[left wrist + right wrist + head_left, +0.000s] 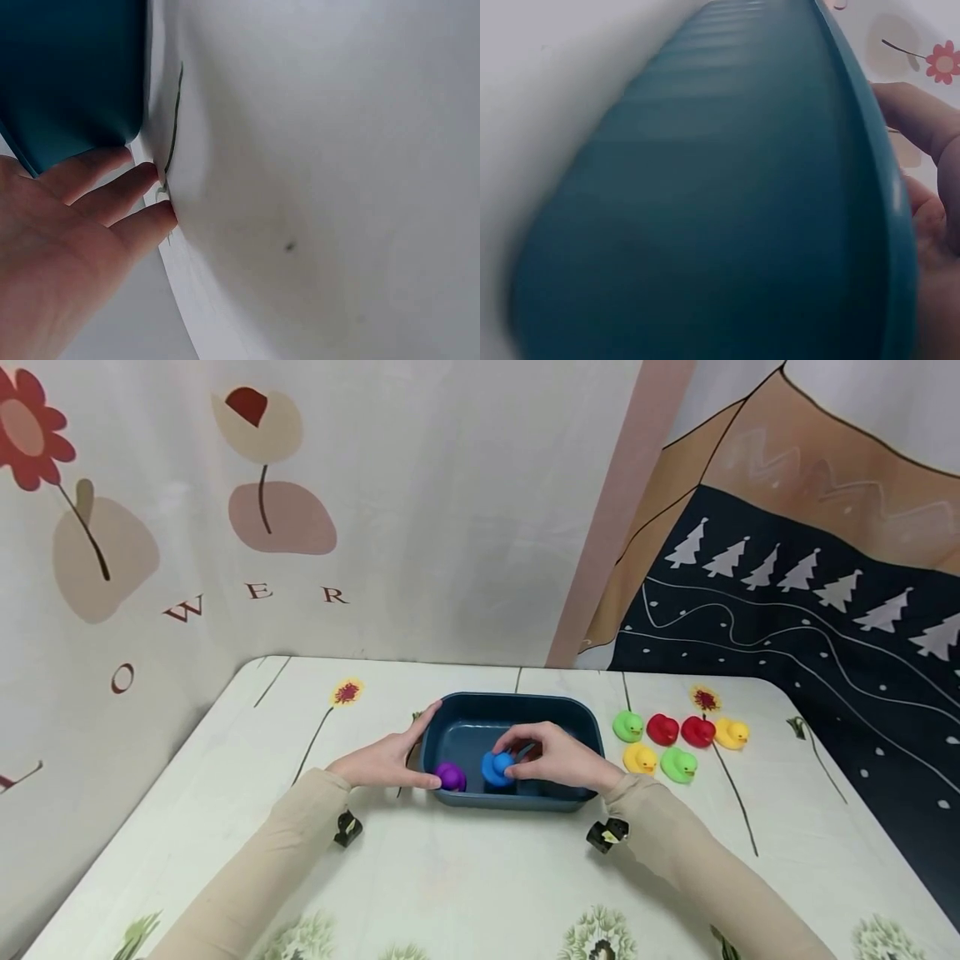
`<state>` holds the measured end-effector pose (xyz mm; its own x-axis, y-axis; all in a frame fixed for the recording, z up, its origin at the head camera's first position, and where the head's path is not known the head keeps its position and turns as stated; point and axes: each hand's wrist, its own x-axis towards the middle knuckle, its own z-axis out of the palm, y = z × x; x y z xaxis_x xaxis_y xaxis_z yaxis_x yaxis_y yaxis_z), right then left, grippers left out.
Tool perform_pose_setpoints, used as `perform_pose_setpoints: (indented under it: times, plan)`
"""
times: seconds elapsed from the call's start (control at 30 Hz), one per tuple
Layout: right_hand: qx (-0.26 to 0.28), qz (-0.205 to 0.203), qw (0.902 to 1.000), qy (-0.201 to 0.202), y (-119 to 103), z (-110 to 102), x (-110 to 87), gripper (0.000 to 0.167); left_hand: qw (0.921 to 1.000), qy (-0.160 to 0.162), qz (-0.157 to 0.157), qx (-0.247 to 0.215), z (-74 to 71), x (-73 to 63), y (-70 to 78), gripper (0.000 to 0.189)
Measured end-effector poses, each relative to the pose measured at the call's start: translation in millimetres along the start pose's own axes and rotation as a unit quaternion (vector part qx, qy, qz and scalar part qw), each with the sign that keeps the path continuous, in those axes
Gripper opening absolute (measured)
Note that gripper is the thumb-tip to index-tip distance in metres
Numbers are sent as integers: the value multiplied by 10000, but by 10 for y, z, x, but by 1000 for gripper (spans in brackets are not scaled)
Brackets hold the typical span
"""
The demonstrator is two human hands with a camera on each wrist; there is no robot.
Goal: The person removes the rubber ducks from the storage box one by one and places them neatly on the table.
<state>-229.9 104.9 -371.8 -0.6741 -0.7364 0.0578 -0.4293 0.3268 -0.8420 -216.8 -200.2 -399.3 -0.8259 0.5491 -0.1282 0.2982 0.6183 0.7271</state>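
A dark blue rectangular bin [517,804] stands mid-table. Inside it, the right hand [558,758] pinches a blue toy duck [497,768] between thumb and fingers. A purple toy duck [451,777] is at the bin's near left corner. Along the bin's left side rests the left hand [386,760], its thumb reaching to the rim by the purple duck, its index finger near the far left corner. In the left wrist view the fingers [120,191] of that hand extend outside the bin. The right wrist view is mostly the bin's outer wall [705,202], hiding the blue duck.
Right of the bin several toy ducks lie in two rows, among them a green duck [627,726], a red duck [662,729] and a yellow duck [731,733]. A printed white cloth [480,868] covers the table. Patterned curtains [450,527] hang behind it.
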Motion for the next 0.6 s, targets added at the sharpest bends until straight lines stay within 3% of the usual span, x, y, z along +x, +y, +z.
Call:
perform_pose_setpoints:
  times: [0.37,0.6]
  plan:
    - [-238,0,9995,209,48,-134,-132,22,10000,-20,30,5,-4,-3,1,117]
    - [-116,19,9993,359,41,-239,-228,23,10000,2,56,-10,-2,-4,-1,117]
